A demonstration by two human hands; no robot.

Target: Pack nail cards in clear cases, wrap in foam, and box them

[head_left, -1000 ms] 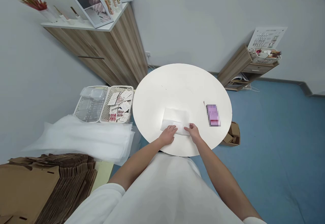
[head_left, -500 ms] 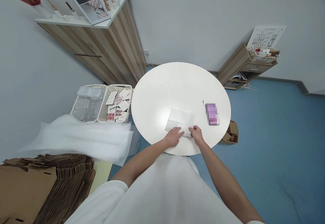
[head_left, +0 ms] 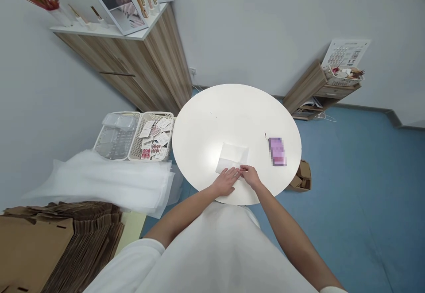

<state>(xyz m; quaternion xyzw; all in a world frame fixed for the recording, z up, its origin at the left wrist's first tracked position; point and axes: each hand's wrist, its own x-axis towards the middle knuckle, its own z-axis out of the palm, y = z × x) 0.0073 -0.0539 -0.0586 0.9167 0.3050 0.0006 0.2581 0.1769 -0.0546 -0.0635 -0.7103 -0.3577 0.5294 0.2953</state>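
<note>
A folded white sheet (head_left: 232, 156) lies near the front of the round white table (head_left: 232, 111). My left hand (head_left: 226, 181) rests flat on the sheet's near edge, fingers stretched out. My right hand (head_left: 249, 176) is beside it, fingertips pinched on the sheet's near right corner. The two hands almost touch. A blurred purple object (head_left: 277, 151) lies on the table to the right of the sheet, apart from both hands.
Left of the table stand two white baskets, one with clear trays (head_left: 114, 134), one with small cards (head_left: 153, 136). In front of them lie a stack of white foam sheets (head_left: 99, 180) and flat cardboard (head_left: 49, 244). A wooden cabinet (head_left: 139, 63) stands behind; a cardboard box (head_left: 302, 175) sits on the floor at right.
The sheet has been folded narrower from the sides. My right hand has moved left toward my left hand, both now meeting at the sheet's near edge.
</note>
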